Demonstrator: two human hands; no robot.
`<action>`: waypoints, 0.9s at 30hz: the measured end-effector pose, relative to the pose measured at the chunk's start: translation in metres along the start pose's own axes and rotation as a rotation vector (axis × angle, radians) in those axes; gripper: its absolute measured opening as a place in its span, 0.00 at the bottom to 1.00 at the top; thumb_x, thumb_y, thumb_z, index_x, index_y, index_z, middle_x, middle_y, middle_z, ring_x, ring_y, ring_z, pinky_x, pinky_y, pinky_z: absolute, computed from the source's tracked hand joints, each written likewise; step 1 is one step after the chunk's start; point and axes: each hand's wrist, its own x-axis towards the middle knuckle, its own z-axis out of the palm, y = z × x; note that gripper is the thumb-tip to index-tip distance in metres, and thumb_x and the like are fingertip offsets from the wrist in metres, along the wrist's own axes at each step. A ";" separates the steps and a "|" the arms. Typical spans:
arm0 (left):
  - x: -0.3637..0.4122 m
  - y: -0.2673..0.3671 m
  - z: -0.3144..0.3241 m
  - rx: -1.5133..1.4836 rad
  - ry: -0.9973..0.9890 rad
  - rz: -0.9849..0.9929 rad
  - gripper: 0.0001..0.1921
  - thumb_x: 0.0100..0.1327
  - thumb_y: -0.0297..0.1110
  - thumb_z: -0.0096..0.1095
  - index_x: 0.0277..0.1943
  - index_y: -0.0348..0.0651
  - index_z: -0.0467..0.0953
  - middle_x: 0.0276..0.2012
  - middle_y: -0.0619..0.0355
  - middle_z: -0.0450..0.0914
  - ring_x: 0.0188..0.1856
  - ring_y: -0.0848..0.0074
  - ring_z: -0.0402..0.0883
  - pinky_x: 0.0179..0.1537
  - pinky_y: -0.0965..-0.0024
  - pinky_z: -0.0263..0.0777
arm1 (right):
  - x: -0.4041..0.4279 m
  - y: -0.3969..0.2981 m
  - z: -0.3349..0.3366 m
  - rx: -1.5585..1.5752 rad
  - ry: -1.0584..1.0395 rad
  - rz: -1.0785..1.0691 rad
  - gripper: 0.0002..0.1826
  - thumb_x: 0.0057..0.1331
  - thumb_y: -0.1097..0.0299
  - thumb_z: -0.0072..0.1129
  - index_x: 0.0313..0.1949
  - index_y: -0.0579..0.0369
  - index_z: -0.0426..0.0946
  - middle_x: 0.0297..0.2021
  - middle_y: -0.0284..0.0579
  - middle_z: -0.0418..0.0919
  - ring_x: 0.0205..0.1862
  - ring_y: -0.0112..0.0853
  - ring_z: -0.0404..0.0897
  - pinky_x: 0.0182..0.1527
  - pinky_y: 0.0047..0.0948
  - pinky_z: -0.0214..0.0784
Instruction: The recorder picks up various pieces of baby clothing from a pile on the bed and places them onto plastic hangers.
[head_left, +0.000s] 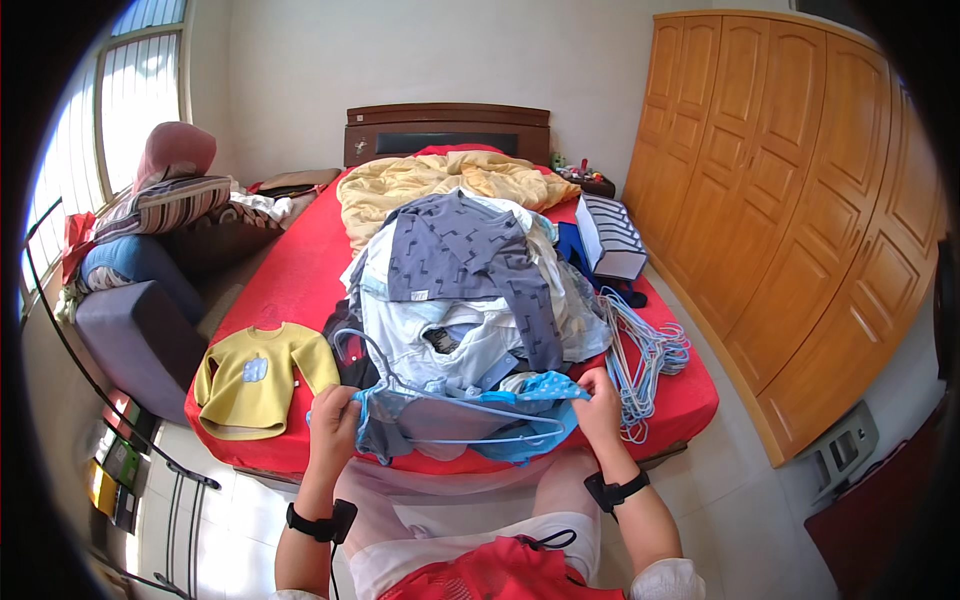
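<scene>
My left hand (334, 418) pinches one side of a blue polka-dot garment (551, 387) near the bed's front edge. The opposite side of the cloth is gripped between the fingers of my right hand (598, 409). A light blue wire clothes hanger (487, 441) lies across the garment between both hands, its hook towards the upper left. How far it sits inside the cloth I cannot tell. Just beyond rises a large heap of clothes, with white garments (397, 337) below and a grey long-sleeved shirt (457, 251) with dark motifs on top.
A yellow long-sleeved top (259, 379) lies flat at left on the red bedsheet (281, 281). Several wire hangers (637, 360) are bunched at right, below a striped box (611, 236). A sofa (135, 337) flanks the bed; wooden wardrobes (772, 172) line the right wall.
</scene>
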 end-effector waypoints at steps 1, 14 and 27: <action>0.000 -0.002 -0.001 -0.001 0.001 -0.001 0.03 0.55 0.22 0.56 0.33 0.36 0.74 0.25 0.51 0.71 0.31 0.61 0.71 0.34 0.65 0.62 | 0.004 -0.004 -0.005 0.045 -0.005 0.079 0.14 0.50 0.69 0.64 0.32 0.56 0.67 0.25 0.45 0.71 0.28 0.39 0.73 0.33 0.35 0.66; -0.006 -0.003 0.003 0.051 0.102 -0.071 0.05 0.53 0.20 0.58 0.34 0.35 0.76 0.25 0.51 0.72 0.28 0.63 0.73 0.30 0.66 0.64 | 0.003 -0.035 -0.021 0.533 -0.349 0.292 0.10 0.60 0.67 0.57 0.26 0.61 0.72 0.19 0.31 0.70 0.25 0.16 0.66 0.28 0.21 0.58; -0.014 0.001 0.020 0.018 0.072 -0.133 0.04 0.57 0.19 0.56 0.36 0.32 0.74 0.27 0.54 0.71 0.30 0.72 0.72 0.35 0.75 0.65 | -0.051 -0.094 -0.004 0.439 -0.477 -0.160 0.18 0.68 0.55 0.48 0.33 0.60 0.71 0.24 0.49 0.72 0.28 0.43 0.73 0.31 0.35 0.63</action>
